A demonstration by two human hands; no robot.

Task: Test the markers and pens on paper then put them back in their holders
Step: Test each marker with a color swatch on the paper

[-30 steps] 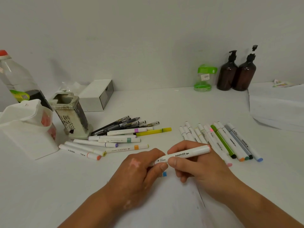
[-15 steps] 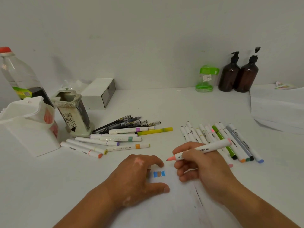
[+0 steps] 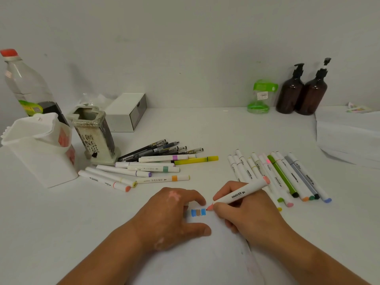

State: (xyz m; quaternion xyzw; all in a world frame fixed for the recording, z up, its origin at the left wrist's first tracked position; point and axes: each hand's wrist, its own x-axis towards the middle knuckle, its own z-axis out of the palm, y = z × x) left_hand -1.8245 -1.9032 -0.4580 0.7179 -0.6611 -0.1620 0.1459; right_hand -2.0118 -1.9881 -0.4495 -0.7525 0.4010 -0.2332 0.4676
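The uncapped pink marker (image 3: pixel 242 193) sits in a writing grip in the right hand (image 3: pixel 249 217), thumb and fingers curled round its barrel. Its pink tip is at the paper (image 3: pixel 205 260), right beside the edge of a small row of swatches (image 3: pixel 198 212), blue, brownish and blue. Whether the tip touches the sheet cannot be told. The left hand (image 3: pixel 170 219) lies palm-down on the paper just left of the swatches, fingers loose and thumb spread, grasping nothing that shows; the marker's cap is not in view.

To do this step well, the new patch should likely start just clear of the last blue one, so the colours do not bleed together. Short, light strokes of matching height would show whether the ink runs evenly. The left hand's weight should hold the thin sheet flat against the drag of the tip.

A row of markers (image 3: pixel 287 177) lies just beyond the right hand. A looser pile of markers and pens (image 3: pixel 152 165) lies further left on the counter (image 3: pixel 205 128), near a ceramic holder (image 3: pixel 96 140) and a white holder (image 3: pixel 41 153). Both appear to hold no pens yet.
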